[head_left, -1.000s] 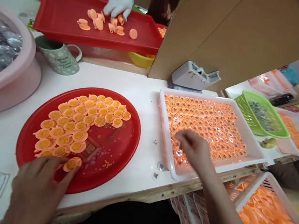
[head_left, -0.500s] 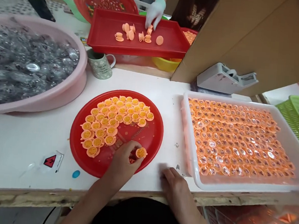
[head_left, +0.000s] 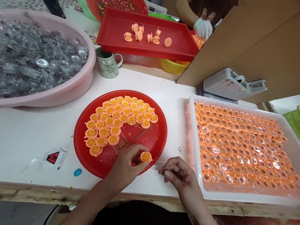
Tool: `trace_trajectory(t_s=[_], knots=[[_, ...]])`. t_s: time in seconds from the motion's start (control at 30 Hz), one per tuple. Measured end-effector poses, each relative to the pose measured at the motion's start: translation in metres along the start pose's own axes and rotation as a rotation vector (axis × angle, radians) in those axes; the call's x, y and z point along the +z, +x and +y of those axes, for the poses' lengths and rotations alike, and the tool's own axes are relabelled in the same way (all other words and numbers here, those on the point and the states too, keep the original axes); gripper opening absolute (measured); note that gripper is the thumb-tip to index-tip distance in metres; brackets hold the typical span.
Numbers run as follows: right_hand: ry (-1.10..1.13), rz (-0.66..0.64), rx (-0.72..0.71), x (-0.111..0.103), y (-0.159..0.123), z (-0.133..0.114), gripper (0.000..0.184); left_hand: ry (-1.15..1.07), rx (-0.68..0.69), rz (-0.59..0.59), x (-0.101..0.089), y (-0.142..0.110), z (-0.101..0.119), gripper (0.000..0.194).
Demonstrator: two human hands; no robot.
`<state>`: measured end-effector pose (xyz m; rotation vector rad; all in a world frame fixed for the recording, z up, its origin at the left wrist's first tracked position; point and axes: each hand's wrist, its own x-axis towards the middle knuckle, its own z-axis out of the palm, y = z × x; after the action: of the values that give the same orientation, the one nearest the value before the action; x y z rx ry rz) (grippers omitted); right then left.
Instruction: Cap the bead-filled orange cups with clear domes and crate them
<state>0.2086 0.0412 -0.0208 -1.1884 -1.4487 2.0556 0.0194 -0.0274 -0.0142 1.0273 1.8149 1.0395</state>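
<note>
My left hand [head_left: 129,164] pinches a small orange toy cup and saucer [head_left: 145,157] with a yellow filling, over the near right part of the round red tray [head_left: 147,140]. Several similar filled cups [head_left: 103,132] form a curved band on that tray's left and far side. Just right of the tray, my right hand [head_left: 182,175] hovers low over the white table, fingers curled and thumb close to them. Whatever its fingertips may hold is too small to make out. Beyond it stands a white bin [head_left: 226,194] holding rows of orange cups with shiny, dark-marked tops [head_left: 240,147].
At left is a pink tub [head_left: 89,69] of clear wrapped pieces. Behind stand a green mug [head_left: 108,66], a red rectangular tray [head_left: 115,23] with loose cups, a tape dispenser [head_left: 232,85] and a cardboard panel [head_left: 249,40]. A co-worker's gloved hand [head_left: 203,29] is at the back.
My right hand has come up from the table edge and turned, its fingers now curled. My left hand still holds the cup. The co-worker's gloved hand moved right, off the rectangular tray.
</note>
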Motion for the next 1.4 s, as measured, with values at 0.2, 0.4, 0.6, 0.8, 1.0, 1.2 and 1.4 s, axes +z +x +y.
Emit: trace_trajectory(t_s=[0.2,0.4,0.6,0.8,1.0,1.2,1.4], knots=[[0.002,0.004,-0.056,0.008,0.01,-0.009,0.016,-0.117,0.022,-0.045,0.002,-0.003,0.009,0.016],[-0.022,0.031,-0.072,0.009,0.017,-0.013,0.014,-0.187,-0.012,0.033,0.009,-0.004,0.007,0.011],[0.146,0.063,-0.016,0.022,0.016,-0.004,0.013,-0.121,0.058,0.176,0.024,-0.002,-0.01,0.015],[0.164,0.242,-0.021,0.028,0.023,0.005,0.02,-0.147,0.233,0.058,0.03,-0.008,-0.011,0.025],[0.016,0.322,-0.117,0.026,0.022,0.008,0.017,-0.158,0.202,-0.006,0.033,-0.015,-0.012,0.031],[-0.081,0.332,-0.188,0.031,0.018,0.01,0.01,-0.144,0.313,0.073,0.031,-0.011,-0.01,0.021],[-0.433,0.428,-0.492,0.034,0.012,0.005,0.009,-0.165,0.31,0.067,0.032,-0.011,-0.009,0.024]])
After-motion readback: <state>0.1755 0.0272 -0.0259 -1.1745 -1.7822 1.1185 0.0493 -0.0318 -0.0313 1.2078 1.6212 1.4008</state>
